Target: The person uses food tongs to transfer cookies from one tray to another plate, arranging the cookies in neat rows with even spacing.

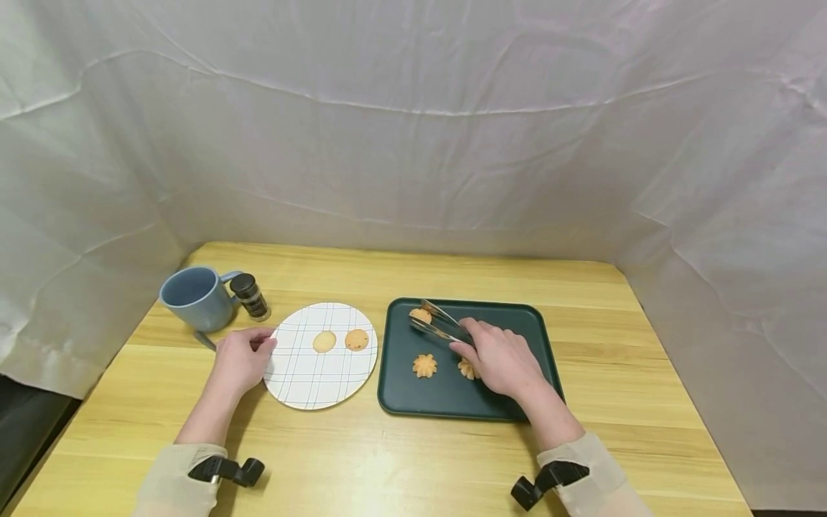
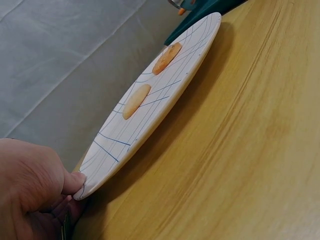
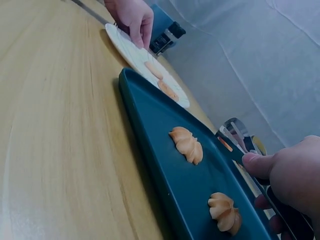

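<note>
While you look down from the head camera, your left hand [image 1: 242, 357] lies at the left rim of the plate [image 1: 304, 384], forearm stretched forward along the table [image 1: 400, 467], fingers curled against the rim. Two round cookies [image 1: 324, 342] lie side by side on the plate's far half. Your right hand [image 1: 500, 359] sits over the tray [image 1: 523, 319], wrist angled inward, fingers wrapped round the tongs [image 1: 439, 327]; the tong tips close on a cookie [image 1: 421, 314] at the tray's far left corner. A flower cookie [image 1: 424, 365] lies just left of your knuckles, and another peeks out from under the hand. A mug [image 1: 195, 296] and a small jar [image 1: 250, 296] stand beyond the left hand.

Through the left wrist camera, your thumb [image 2: 75, 181] presses on the plate's near edge with the other fingers tucked beneath, so you pinch the rim. The two cookies rest farther along the plate.

From the right wrist camera, your thumb [image 3: 260, 164] lies on top of the tongs' handle, fingers curled below it. Two flower cookies sit on the tray beside the hand.
</note>
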The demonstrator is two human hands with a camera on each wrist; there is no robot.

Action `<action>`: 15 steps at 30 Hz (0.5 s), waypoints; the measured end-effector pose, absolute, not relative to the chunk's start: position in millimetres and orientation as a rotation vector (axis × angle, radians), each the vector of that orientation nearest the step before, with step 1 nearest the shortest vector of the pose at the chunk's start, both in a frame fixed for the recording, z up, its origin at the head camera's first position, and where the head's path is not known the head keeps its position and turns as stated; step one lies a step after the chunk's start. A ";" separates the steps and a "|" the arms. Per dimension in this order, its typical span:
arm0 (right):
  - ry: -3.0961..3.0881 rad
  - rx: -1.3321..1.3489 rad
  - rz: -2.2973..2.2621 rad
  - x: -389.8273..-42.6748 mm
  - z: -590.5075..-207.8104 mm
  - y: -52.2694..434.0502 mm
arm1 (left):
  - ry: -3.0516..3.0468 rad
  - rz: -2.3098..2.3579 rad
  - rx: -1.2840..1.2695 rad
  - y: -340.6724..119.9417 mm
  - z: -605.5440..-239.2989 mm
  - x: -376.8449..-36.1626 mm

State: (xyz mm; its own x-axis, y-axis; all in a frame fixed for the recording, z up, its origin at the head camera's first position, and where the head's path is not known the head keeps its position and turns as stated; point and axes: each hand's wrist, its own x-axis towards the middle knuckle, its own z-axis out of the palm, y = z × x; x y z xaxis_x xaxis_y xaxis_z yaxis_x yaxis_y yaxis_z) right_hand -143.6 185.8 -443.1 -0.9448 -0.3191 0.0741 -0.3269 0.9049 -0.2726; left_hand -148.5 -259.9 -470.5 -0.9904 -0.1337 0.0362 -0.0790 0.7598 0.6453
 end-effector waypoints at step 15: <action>-3.014 0.566 0.470 -146.3 -427.2 165.8 | -2.883 -1.047 0.189 -259.0 -469.4 -149.6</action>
State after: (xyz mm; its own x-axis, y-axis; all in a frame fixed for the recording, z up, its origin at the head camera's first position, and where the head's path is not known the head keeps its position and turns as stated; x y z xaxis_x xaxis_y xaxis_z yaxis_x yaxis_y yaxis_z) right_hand -146.3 165.8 -427.2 -0.9326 -0.3486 0.0936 -0.3605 0.8874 -0.2873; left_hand -149.6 -259.0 -469.4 -0.9901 -0.1386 0.0224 -0.0920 0.7608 0.6425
